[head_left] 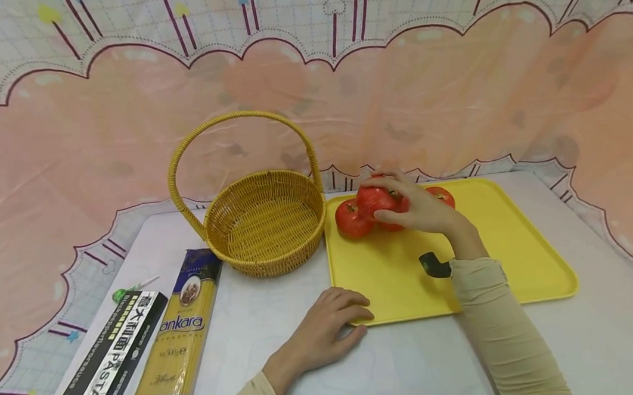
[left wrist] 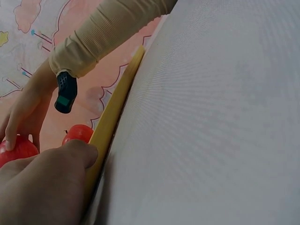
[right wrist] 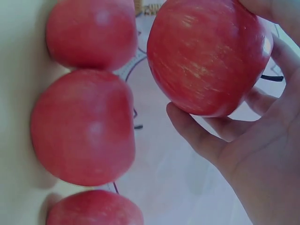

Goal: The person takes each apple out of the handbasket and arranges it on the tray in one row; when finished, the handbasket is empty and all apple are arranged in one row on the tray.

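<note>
My right hand [head_left: 430, 209] holds a red apple [head_left: 373, 201] above the yellow tray [head_left: 396, 277], thumb on one side and fingers on the other. In the right wrist view the held apple [right wrist: 208, 56] shows yellowish streaks and a dark stem. Three more apples sit on the tray: one at the left [head_left: 352, 220], one farther right [head_left: 441, 196], and a middle apple [right wrist: 84, 129] largely hidden by my right hand in the head view. My left hand [head_left: 328, 325] rests at the tray's front left corner, its fingers over the rim and thumb beside it.
A woven basket [head_left: 269, 267] with a tall hoop handle stands left of the tray. Farther left lie a spaghetti packet [head_left: 176, 336], a black-and-white pasta sauce box [head_left: 107, 357] and a green-headed lollipop [head_left: 119, 295]. A patterned cloth [head_left: 312, 114] hangs behind the white table [head_left: 269, 319].
</note>
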`<act>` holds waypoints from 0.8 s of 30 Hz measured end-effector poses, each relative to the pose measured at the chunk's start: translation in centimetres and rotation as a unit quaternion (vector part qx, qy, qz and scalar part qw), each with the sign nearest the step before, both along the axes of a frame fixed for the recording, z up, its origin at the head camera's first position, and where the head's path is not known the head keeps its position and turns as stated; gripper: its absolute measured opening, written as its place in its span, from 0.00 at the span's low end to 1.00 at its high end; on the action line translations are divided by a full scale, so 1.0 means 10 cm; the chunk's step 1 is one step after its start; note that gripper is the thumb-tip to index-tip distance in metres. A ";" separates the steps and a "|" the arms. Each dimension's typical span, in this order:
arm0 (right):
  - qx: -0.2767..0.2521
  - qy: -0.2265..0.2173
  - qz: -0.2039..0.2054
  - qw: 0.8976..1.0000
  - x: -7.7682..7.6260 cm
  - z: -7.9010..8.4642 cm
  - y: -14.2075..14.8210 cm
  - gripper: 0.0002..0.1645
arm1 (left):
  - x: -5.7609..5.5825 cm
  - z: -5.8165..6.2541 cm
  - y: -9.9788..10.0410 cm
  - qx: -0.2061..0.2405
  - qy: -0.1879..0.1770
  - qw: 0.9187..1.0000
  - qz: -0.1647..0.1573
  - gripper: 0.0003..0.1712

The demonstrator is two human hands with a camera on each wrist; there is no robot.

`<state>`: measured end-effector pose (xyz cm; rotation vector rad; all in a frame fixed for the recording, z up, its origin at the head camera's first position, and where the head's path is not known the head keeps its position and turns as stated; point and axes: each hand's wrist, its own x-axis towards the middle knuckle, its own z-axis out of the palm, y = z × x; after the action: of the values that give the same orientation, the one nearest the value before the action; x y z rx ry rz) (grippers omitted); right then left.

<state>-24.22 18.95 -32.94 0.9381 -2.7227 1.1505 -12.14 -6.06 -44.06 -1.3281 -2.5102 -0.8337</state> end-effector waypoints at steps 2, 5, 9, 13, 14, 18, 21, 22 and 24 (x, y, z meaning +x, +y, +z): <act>-0.004 0.000 -0.004 1.000 -0.01 0.00 0.04 0.31 | 0.00 0.00 0.00 -0.001 -0.001 1.000 0.000 0.10; -0.004 0.000 -0.012 1.000 -0.01 -0.01 0.10 0.32 | 0.00 0.01 0.01 -0.003 -0.001 1.000 0.000 0.10; -0.002 0.002 -0.023 1.000 -0.03 -0.02 0.16 0.33 | 0.00 0.01 0.01 -0.004 0.000 1.000 0.001 0.10; -0.013 0.003 -0.021 1.000 -0.04 -0.01 0.22 0.33 | 0.00 0.01 0.01 -0.004 0.001 1.000 0.002 0.10; -0.015 0.004 -0.021 1.000 -0.04 0.00 0.23 0.33 | 0.00 0.01 0.01 -0.004 0.001 1.000 0.003 0.10; -0.015 -0.011 -0.033 0.999 0.02 0.09 0.27 0.32 | -0.01 0.01 0.01 -0.005 0.000 1.000 0.003 0.10; -0.017 -0.027 -0.046 0.998 0.08 0.18 0.28 0.32 | -0.01 0.01 0.01 -0.005 -0.001 1.000 0.003 0.10; -0.017 -0.031 -0.049 0.998 0.10 0.21 0.29 0.32 | -0.01 0.01 0.01 -0.005 -0.001 1.000 0.003 0.10; -0.017 -0.034 -0.058 0.998 0.13 0.23 0.30 0.32 | -0.01 0.01 0.01 -0.005 0.000 1.000 0.003 0.10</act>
<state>-22.94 21.99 -30.60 0.7408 -2.7595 1.2238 -12.22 -5.98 -43.97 -1.3234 -2.5204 -0.8228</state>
